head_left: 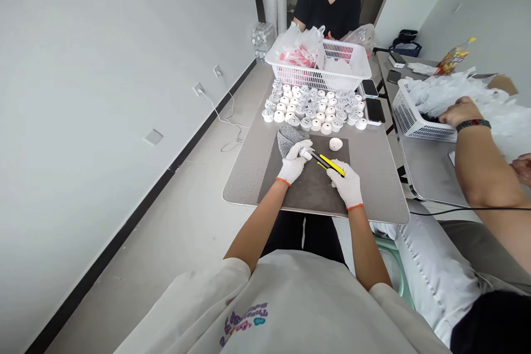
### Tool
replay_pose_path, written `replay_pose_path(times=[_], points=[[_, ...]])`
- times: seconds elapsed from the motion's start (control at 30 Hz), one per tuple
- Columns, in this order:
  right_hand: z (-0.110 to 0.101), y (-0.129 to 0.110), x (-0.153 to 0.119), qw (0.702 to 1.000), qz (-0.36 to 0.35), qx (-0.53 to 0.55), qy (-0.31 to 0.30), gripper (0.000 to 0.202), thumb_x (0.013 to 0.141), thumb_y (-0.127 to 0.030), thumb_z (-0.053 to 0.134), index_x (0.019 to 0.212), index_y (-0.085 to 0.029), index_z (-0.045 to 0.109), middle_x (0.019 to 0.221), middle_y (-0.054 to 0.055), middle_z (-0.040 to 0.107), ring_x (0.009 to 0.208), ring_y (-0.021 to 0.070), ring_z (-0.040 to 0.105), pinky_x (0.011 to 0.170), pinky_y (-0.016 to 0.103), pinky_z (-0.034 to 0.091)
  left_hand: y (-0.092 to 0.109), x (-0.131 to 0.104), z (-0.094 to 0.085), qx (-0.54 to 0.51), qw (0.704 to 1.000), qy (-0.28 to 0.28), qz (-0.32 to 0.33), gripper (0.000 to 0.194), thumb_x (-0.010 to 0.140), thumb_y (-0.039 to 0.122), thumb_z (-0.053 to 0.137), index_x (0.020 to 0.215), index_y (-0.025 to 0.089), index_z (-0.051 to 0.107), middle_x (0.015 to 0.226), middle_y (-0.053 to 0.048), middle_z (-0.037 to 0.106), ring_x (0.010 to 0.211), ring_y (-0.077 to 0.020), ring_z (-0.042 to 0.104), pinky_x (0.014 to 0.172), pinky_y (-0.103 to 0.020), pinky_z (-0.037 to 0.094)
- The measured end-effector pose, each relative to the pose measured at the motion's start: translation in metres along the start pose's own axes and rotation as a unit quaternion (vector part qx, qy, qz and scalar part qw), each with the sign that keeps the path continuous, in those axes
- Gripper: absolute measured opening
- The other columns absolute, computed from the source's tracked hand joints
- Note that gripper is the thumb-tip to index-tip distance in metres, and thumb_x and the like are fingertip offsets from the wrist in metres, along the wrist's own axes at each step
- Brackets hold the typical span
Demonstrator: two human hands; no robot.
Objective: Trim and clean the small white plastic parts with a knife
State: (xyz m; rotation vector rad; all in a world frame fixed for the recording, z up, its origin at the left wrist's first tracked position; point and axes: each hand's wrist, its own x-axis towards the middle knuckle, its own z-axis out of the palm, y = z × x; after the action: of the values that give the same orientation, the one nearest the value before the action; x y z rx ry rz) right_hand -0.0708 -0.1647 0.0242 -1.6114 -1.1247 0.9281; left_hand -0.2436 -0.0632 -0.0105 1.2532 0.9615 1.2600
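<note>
My right hand (347, 183), in a white knit glove with an orange cuff, grips a yellow and black utility knife (331, 165). The knife's front end points up and left, meeting a small white plastic part (306, 153) pinched in my left hand (292, 162), gloved alike. Whether the blade touches the part is too small to tell. Just behind my left hand lies a crumpled grey cloth (287, 137). A white round cup-shaped piece (336, 145) sits on the dark mat (307, 191), beyond my right hand.
Rows of several white round parts (317, 106) stand across the table (244, 177). Behind them is a white basket (286, 73) with bags; phones (375, 111) lie at right. A person in black (327, 3) sits opposite. At right, a co-worker's hand (462, 112) reaches into another basket (404, 106).
</note>
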Motion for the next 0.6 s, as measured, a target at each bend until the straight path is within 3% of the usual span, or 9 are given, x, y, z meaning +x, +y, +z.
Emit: replay_pose_path(times=[0.17, 0.27, 0.4, 0.6], points=[[0.0, 0.0036, 0.0016, 1.0, 0.003, -0.004, 0.018, 0.051, 0.079, -0.044, 0.07, 0.125, -0.022, 0.07, 0.116, 0.005, 0.069, 0.059, 0.006, 0.056, 0.06, 0.022, 0.055, 0.0059, -0.0032, 0.0022, -0.014, 1.0, -0.002, -0.009, 0.051, 0.069, 0.008, 0.064, 0.118, 0.021, 0.066, 0.134, -0.007, 0.065, 0.125, -0.0215, 0.061, 0.114, -0.039, 0.045], [-0.0002, 0.0053, 0.0024, 1.0, 0.005, 0.0, 0.017, 0.051, 0.08, -0.044, 0.07, 0.125, -0.021, 0.069, 0.106, 0.004, 0.071, 0.057, 0.006, 0.055, 0.06, 0.021, 0.054, 0.0084, -0.0025, 0.0033, -0.037, 0.998, -0.002, -0.041, 0.058, 0.065, 0.007, 0.063, 0.121, 0.023, 0.063, 0.14, -0.006, 0.061, 0.126, -0.023, 0.061, 0.103, -0.037, 0.055], [-0.0001, 0.0062, 0.0023, 1.0, 0.004, 0.005, 0.031, 0.048, 0.081, -0.044, 0.069, 0.123, -0.021, 0.069, 0.093, 0.001, 0.07, 0.053, 0.0059, 0.053, 0.057, 0.021, 0.052, 0.0068, 0.0026, 0.0016, -0.07, 0.995, 0.008, -0.076, 0.068, 0.063, 0.012, 0.062, 0.129, 0.024, 0.059, 0.131, -0.007, 0.065, 0.118, -0.0255, 0.065, 0.093, -0.04, 0.06], [0.0011, 0.0078, 0.0018, 1.0, -0.011, -0.026, 0.005, 0.049, 0.077, -0.045, 0.074, 0.12, -0.022, 0.072, 0.115, 0.003, 0.07, 0.058, 0.0069, 0.056, 0.058, 0.022, 0.054, 0.0087, 0.0033, -0.0019, -0.106, 0.989, 0.012, -0.098, 0.081, 0.056, 0.015, 0.052, 0.137, 0.024, 0.055, 0.114, -0.005, 0.072, 0.101, -0.0221, 0.07, 0.086, -0.038, 0.063]])
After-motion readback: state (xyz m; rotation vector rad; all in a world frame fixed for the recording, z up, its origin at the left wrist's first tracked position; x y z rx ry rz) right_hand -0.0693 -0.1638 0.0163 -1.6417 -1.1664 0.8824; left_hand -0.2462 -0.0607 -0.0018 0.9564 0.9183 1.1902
